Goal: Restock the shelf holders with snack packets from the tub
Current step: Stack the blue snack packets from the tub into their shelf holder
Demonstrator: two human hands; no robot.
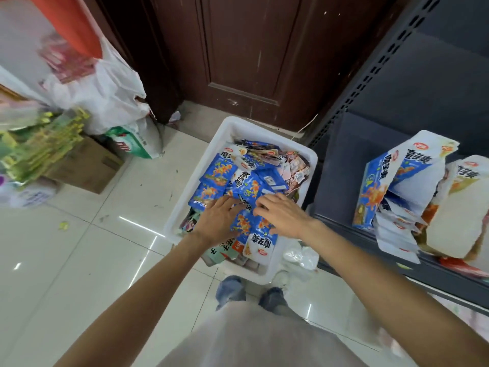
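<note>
Blue snack packets (239, 181) fill the white tub (225, 133) on the floor beside the shelf holders (391, 186). My left hand (218, 221) lies flat on them; my right hand (284, 217) curls its fingertips onto one packet.

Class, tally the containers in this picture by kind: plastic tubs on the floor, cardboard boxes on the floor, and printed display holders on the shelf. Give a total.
White plastic tub: 1
Brown cardboard box: 1
Printed display holders on the shelf: 2
Total: 4
</note>
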